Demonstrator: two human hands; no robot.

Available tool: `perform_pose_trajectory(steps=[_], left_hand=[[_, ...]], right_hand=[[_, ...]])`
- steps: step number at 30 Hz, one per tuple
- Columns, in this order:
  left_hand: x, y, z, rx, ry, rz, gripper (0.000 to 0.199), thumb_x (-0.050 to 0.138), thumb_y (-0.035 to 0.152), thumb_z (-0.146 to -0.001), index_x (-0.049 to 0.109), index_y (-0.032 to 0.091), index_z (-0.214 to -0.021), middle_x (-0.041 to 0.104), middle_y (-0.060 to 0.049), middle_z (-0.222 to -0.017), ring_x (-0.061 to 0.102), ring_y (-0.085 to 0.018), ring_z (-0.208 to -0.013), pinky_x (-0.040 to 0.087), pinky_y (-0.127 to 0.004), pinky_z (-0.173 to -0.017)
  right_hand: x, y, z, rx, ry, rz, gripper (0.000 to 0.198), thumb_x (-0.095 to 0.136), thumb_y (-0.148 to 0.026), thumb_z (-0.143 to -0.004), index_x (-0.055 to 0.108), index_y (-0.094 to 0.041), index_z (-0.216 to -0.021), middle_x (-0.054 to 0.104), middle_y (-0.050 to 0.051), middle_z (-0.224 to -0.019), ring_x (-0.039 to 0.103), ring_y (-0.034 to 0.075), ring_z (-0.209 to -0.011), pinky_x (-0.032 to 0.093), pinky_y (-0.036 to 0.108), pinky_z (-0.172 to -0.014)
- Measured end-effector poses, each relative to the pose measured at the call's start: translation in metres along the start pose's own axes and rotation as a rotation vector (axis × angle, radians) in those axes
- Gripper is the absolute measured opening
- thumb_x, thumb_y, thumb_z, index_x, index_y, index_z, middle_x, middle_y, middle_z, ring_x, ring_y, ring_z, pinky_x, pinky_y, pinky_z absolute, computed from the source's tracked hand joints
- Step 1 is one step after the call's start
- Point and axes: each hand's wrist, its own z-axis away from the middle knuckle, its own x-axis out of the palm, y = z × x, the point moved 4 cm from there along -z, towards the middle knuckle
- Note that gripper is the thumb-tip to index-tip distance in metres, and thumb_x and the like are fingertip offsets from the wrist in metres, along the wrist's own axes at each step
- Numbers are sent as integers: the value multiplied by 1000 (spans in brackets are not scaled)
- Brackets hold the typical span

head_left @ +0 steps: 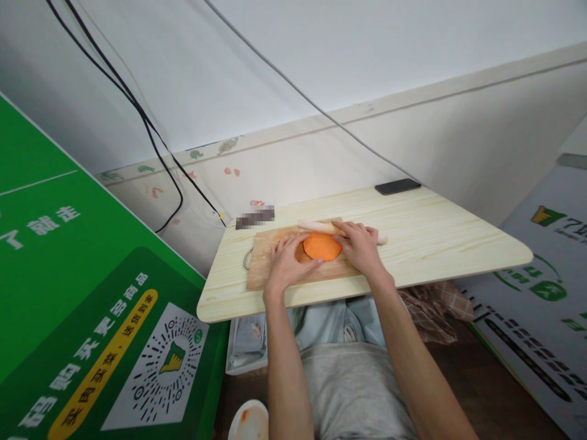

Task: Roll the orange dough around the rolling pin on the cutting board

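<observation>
A flattened round of orange dough [322, 246] lies on a wooden cutting board [257, 272]. My left hand [290, 261] curves around its left side, thumb and fingers apart, the thumb close to the near edge. Just beyond the dough lies a pale wooden rolling pin [315, 227], slanting toward the right. My right hand [363, 245] is over the pin, with fingers on the far side and thumb on the near side by the dough's right edge. The pin's end shows past this hand; part of my right fingers' grip is hidden.
The board rests on a light wood-grain table [458, 244] against the wall. A black phone [397, 186] lies at the back right, and a blurred dark item [255, 217] at the back left. Green panel [110, 275] stands left. A stained white dish [249, 421] is below.
</observation>
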Motion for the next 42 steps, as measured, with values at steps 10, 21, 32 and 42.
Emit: perform_pose_trajectory(steps=[10, 21, 32, 42], left_hand=[[-1, 2, 0, 21, 4, -17, 62, 88, 48, -80, 69, 31, -137, 71, -7, -134, 59, -33, -130, 40, -51, -119], [0, 8, 1, 12, -14, -4, 67, 88, 44, -81, 65, 31, -143, 71, -8, -142, 57, -35, -139, 35, -56, -124], [1, 11, 5, 85, 23, 45, 68, 91, 43, -79, 66, 34, -142, 65, -7, -152, 53, -38, -144, 33, -59, -127], [25, 22, -9, 113, -10, 45, 86, 85, 56, -80, 53, 28, -155, 56, -13, -161, 48, -35, -152, 35, -54, -129]], right_hand=[[-5, 0, 0, 27, 89, -69, 44, 51, -27, -103, 69, -26, -143, 76, 11, -137, 63, 33, -120, 31, 49, -101], [0, -3, 1, 41, -14, 66, 42, 54, -24, -101, 72, -24, -140, 80, 12, -123, 63, 34, -117, 32, 49, -101], [-8, -4, 1, 25, 136, -8, 44, 48, -30, -108, 66, -27, -148, 77, 11, -133, 61, 32, -119, 32, 47, -101], [-10, 1, 1, 66, 249, -22, 45, 48, -33, -109, 65, -30, -151, 75, 10, -135, 61, 31, -120, 33, 46, -101]])
